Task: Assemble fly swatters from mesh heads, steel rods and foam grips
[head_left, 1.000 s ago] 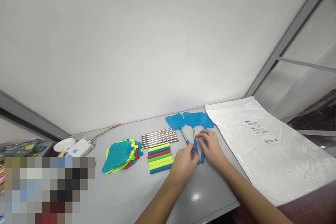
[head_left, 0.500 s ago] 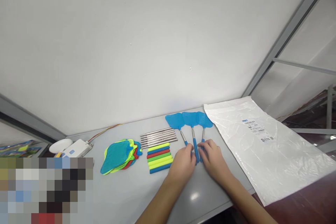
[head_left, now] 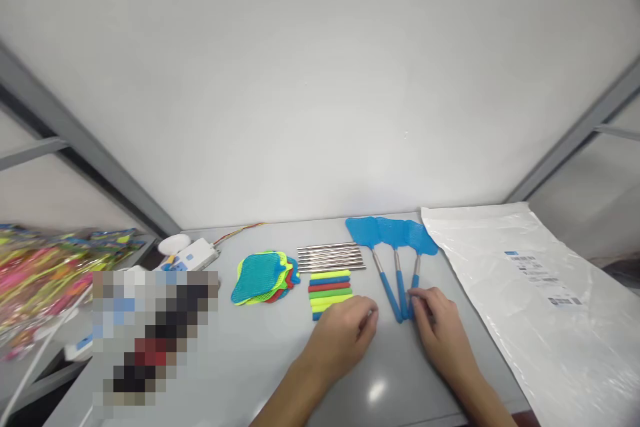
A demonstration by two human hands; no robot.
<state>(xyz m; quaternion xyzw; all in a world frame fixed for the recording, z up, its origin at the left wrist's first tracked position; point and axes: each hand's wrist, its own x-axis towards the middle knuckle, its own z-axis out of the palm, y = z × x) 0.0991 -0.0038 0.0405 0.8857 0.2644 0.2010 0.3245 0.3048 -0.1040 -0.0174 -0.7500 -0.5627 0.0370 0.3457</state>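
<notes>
Three blue fly swatters lie fanned out on the table, heads overlapping: a left one (head_left: 386, 283), a middle one (head_left: 400, 280) and a right one (head_left: 415, 273). The fingertips of my right hand (head_left: 443, 323) are closed at the right swatter's blue grip. Left of the handles, my left hand (head_left: 345, 330) hovers with curled fingers and nothing visible in them. It partly covers a row of coloured grip tubes (head_left: 330, 287) in yellow, blue, red and green. Behind these lie several metal rods (head_left: 331, 257). A stack of mesh swatter heads (head_left: 257, 277) is farther left.
A large white plastic mailing bag (head_left: 500, 280) with a label covers the table's right side. At the left stand a white box with wires (head_left: 197, 253) and a round white object (head_left: 174, 244). Colourful packaged items (head_left: 45, 273) lie beyond. A white wall (head_left: 320, 113) closes the back.
My left hand has let go of the swatter handles and moved left, toward the tubes. My right hand stays at the right swatter. The view has turned left.
</notes>
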